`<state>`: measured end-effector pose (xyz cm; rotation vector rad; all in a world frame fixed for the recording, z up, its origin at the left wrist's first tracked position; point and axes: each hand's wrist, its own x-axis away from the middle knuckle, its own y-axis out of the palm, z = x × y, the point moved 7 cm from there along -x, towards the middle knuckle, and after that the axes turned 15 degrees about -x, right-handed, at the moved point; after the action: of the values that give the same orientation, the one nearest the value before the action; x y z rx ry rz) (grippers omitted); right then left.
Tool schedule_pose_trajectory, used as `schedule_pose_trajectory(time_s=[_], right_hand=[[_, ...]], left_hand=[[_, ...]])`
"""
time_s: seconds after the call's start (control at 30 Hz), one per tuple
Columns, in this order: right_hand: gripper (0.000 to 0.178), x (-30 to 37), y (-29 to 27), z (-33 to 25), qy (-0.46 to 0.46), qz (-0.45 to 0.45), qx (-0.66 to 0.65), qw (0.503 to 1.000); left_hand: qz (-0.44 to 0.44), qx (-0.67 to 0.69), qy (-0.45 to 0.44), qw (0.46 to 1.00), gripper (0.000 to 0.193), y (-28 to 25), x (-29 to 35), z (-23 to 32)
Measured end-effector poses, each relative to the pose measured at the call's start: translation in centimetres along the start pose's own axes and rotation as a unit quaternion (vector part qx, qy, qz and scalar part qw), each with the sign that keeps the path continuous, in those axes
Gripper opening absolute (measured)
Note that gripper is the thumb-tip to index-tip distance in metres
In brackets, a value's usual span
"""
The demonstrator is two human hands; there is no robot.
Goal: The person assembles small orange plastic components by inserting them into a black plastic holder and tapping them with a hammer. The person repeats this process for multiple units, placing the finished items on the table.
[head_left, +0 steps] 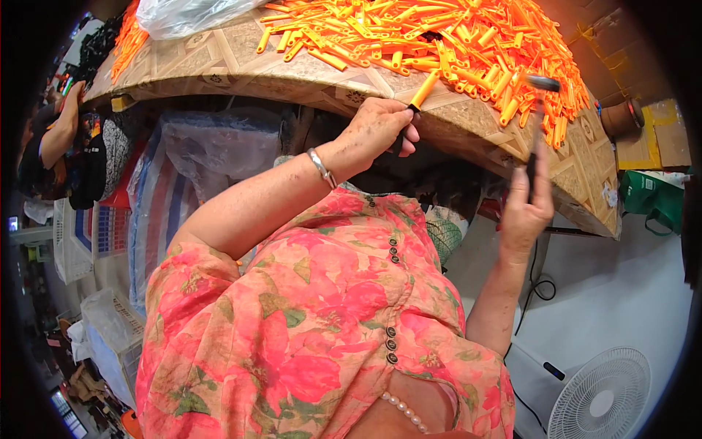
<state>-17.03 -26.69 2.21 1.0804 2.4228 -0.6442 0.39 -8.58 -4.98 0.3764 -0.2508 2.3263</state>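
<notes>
At the near edge of the table (314, 79), my left hand (376, 130) is closed around a slim black piece. An orange plastic handle (424, 91) points up and away from its end. My right hand (528, 201) grips a small hammer (542, 83) by its dark handle. The hammer's black head is raised over the right side of the orange pile and blurred by motion. A large heap of loose orange plastic handles (409, 33) covers the tabletop beyond both hands. My left fingers hide most of the black piece.
A clear plastic bag (194, 14) lies on the table's far left. A brown spool (621, 117), cardboard box (654, 135) and green bag (651, 197) stand right. A white fan (603, 395) sits lower right. Left are another person's arm (62, 132) and white crates (110, 329).
</notes>
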Motion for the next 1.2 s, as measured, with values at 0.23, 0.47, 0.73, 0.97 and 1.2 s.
schedule_pose_trajectory(time_s=[0.23, 0.47, 0.73, 0.97, 1.2], right_hand=[[0.054, -3.7, -14.6, 11.6, 0.093, 0.163, 0.243, 0.952], [0.058, -5.6, -15.6, 15.0, 0.174, 0.098, 0.316, 0.927], [0.044, -2.7, -4.0, 2.2, -0.124, 0.029, 0.233, 0.964], [0.022, 2.1, 5.2, 2.4, 0.217, -0.067, -0.349, 0.909], [0.015, 1.5, 5.2, 2.5, 0.219, 0.115, -0.495, 0.833]], left_hand=[[0.111, -0.314, 0.27, 0.904, 0.021, 0.0, 1.3, 3.3], [0.181, -0.443, 0.378, 0.793, 0.028, 1.3, 4.6, 7.5], [0.128, -0.452, 0.414, 0.779, 0.029, 2.9, 4.8, 6.7], [0.1, -0.516, 0.424, 0.737, 0.033, 3.5, 5.9, 7.6], [0.233, -0.408, 0.483, 0.739, 0.031, 0.6, 7.2, 9.1]])
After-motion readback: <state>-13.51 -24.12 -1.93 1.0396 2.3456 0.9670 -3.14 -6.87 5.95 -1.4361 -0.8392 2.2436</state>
